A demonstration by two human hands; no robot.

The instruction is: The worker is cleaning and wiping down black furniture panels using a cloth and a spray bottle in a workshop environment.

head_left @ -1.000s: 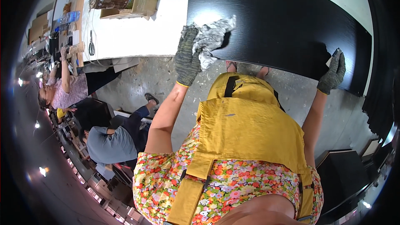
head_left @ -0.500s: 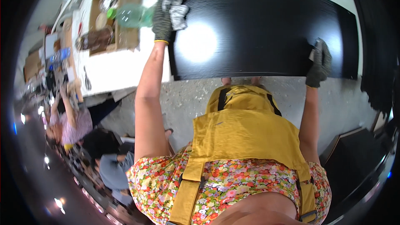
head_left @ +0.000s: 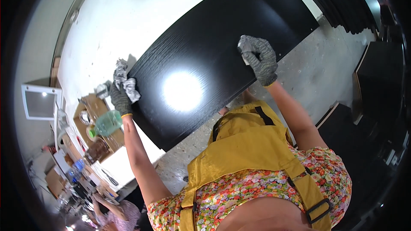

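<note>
A long black board (head_left: pixel 201 51) with a faint wood grain lies on the white table, a bright light reflected in its surface. At its left end, my left hand (head_left: pixel 120 96), in a dark grey knit glove, is closed on a crumpled grey-and-white rag (head_left: pixel 131 89). My right hand (head_left: pixel 261 57), gloved the same way, is bent over the board near its front edge. Its fingers are pinched on a small whitish piece (head_left: pixel 245 61) pressed to the black surface; most of that piece is hidden under the fingers.
Beside my left forearm, a cardboard box (head_left: pixel 114 142) holds several items, with a green-capped clear bottle (head_left: pixel 108 123) at it. The white table (head_left: pixel 102 30) extends beyond the board. More dark panels (head_left: pixel 346 132) stand at the right. Another person (head_left: pixel 122 216) is at the lower left.
My view has turned, so the board now slants up to the right. My right hand has moved along the board, away from its right end. The left hand still grips the rag.
</note>
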